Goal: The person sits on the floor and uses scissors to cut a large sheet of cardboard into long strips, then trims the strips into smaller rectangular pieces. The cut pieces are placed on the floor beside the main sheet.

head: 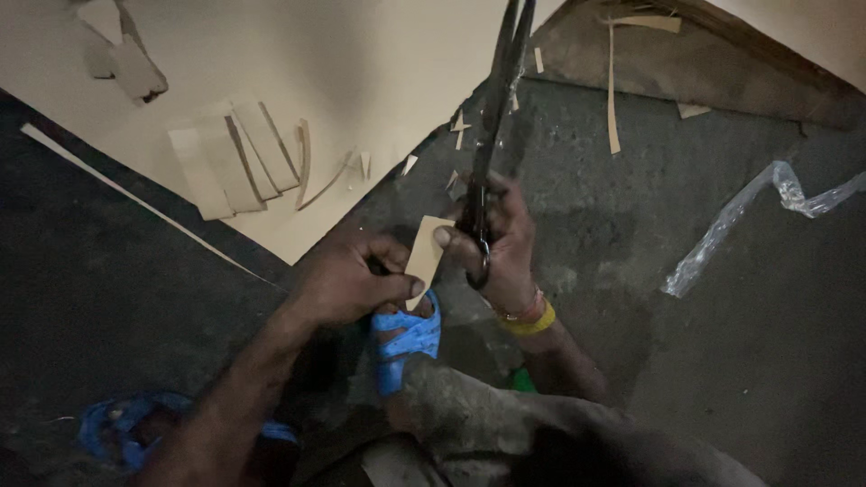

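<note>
Knees and two blue sandals (408, 341) are filling the bottom of the view, closest to the camera, as the person is crouching on the dark floor (722, 361). Just above them, the left hand (347, 280) is pinching a small tan card piece (426, 252) between thumb and fingers, holding it upright over the sandal. The right hand (501, 243), with bangles at the wrist, is gripping the handles of long dark shears (494, 117); its fingers are closed around the loops, and the blades are lying nearly together, pointing away toward the sheet's edge.

Cutting looks well under way, as a judgement. A stack of cut strips (236, 162) is resting on the big sheet (361, 63) near its lower edge, with thin curled slivers just beside it and small offcuts scattered where the sheet's corner meets the floor. A long narrow trimming (612, 90) is lying on the floor beyond the shears. Much of the sheet is still whole, so plenty of material seems left to cut.

Card piece: pale, flat, roughly rectangular, with one slanted edge; its lower end is hidden behind the left thumb. It is touching both hands, near the shears' pivot. A crumpled clear plastic strip (740, 225) is lying well apart toward the right.
</note>
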